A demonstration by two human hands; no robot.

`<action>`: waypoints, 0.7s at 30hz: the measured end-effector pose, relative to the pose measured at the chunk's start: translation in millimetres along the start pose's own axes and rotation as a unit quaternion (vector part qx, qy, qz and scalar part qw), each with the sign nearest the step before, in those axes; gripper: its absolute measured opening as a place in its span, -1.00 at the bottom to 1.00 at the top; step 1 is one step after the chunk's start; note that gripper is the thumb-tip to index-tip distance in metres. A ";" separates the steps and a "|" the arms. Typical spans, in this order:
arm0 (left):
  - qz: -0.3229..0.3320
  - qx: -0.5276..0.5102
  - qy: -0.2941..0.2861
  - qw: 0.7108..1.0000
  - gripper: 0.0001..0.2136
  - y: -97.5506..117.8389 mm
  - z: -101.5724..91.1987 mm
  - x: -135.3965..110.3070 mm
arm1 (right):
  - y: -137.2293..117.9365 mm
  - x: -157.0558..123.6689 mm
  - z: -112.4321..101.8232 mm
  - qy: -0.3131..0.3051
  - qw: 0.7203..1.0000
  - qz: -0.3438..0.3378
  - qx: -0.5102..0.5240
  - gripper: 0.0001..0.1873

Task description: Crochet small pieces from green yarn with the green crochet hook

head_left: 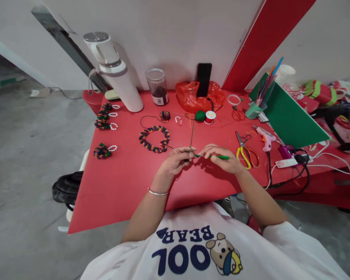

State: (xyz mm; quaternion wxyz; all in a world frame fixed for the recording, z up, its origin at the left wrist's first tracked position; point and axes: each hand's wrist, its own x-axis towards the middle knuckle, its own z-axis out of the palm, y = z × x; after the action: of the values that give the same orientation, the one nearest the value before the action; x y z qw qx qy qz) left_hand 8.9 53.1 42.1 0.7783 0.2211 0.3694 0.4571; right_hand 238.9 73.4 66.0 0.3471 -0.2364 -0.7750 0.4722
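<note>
My right hand grips a crochet hook with a green handle, its thin metal shaft pointing left. Pinched in the fingers of my left hand is a small piece of green crochet, which the hook's tip meets. A strand of green yarn rises from the left fingers toward a green yarn ball farther back. Left of my hands lies a multicoloured crocheted ring. A small multicoloured yarn ball rests behind it, near a short string of white beads.
Several multicoloured yarn pieces with bead loops line the table's left side. Behind stand a white flask, a clear jar and a phone against a red bag. Pliers, a glue gun and a power strip lie right.
</note>
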 end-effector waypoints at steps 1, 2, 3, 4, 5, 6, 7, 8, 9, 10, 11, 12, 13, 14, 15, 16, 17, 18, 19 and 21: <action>0.004 0.000 -0.003 1.000 -0.64 -0.6 0.6 -0.1 | 3.6 -1.7 3.3 0.013 0.999 0.018 0.044 -0.74; 0.008 0.000 -0.004 1.000 -0.64 -1.4 1.5 0.0 | 8.3 -3.2 8.4 0.029 0.995 0.034 0.087 -0.73; 0.013 0.000 -0.004 1.000 -0.64 -2.5 2.7 0.1 | 13.8 -4.4 15.1 0.055 0.990 0.043 0.125 -0.70; 0.019 0.000 -0.001 1.000 -0.64 -3.9 4.0 0.3 | 19.3 -5.1 23.2 0.085 0.983 0.047 0.158 -0.67; 0.026 0.002 0.005 1.000 -0.63 -5.4 5.4 0.6 | 24.4 -5.2 31.9 0.115 0.976 0.052 0.179 -0.63; 0.036 0.006 0.013 0.999 -0.64 -7.0 6.8 0.8 | 28.4 -4.8 40.6 0.153 0.970 0.056 0.181 -0.61; 0.046 0.011 0.023 0.999 -0.64 -8.4 7.9 1.0 | 31.0 -3.9 48.5 0.181 0.969 0.058 0.160 -0.62; 0.058 0.016 0.032 0.998 -0.65 -9.5 8.8 0.9 | 32.0 -2.6 54.9 0.204 0.969 0.056 0.127 -0.64; 0.067 0.022 0.037 0.997 -0.65 -10.2 9.4 0.7 | 31.7 -1.3 59.6 0.221 0.969 0.055 0.097 -0.65; 0.075 0.027 0.040 0.996 -0.65 -10.5 9.6 0.3 | 30.3 0.1 62.4 0.231 0.969 0.053 0.070 -0.66; 0.079 0.031 0.041 0.996 -0.64 -10.3 9.7 -0.2 | 28.2 1.4 63.3 0.236 0.969 0.049 0.051 -0.66; 0.079 0.033 0.040 0.996 -0.63 -9.7 9.5 -0.8 | 25.8 2.3 62.8 0.236 0.970 0.046 0.039 -0.67; 0.078 0.035 0.040 0.996 -0.62 -9.1 9.3 -1.4 | 23.5 3.0 61.3 0.232 0.971 0.044 0.032 -0.67; 0.076 0.039 0.043 0.995 -0.61 -8.5 9.1 -1.7 | 21.6 3.3 59.3 0.226 0.973 0.042 0.026 -0.68; 0.075 0.045 0.049 0.995 -0.60 -8.1 9.0 -1.7 | 20.0 3.3 57.4 0.221 0.974 0.040 0.019 -0.67; 0.079 0.054 0.056 0.994 -0.58 -8.1 8.9 -1.5 | 18.9 3.0 55.8 0.218 0.975 0.040 0.012 -0.67; 0.087 0.063 0.064 0.992 -0.57 -8.4 8.8 -0.9 | 18.2 2.6 55.0 0.217 0.975 0.039 0.004 -0.67; 0.099 0.072 0.074 0.990 -0.57 -8.9 8.7 -0.1 | 17.7 2.2 54.8 0.219 0.975 0.037 -0.005 -0.66; 0.111 0.080 0.082 0.987 -0.56 -9.5 8.5 0.7 | 17.3 1.7 55.4 0.222 0.974 0.034 -0.013 -0.66; 0.129 0.089 0.092 0.983 -0.55 -10.3 8.1 2.2 | 16.5 1.0 57.8 0.230 0.972 0.028 -0.032 -0.67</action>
State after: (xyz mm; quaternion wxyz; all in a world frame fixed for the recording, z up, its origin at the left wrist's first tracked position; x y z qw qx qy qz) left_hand 21.6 50.0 39.3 0.6526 0.2920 0.4470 0.5377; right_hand 194.9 48.5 33.4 0.4948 -0.3710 -0.6825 0.3895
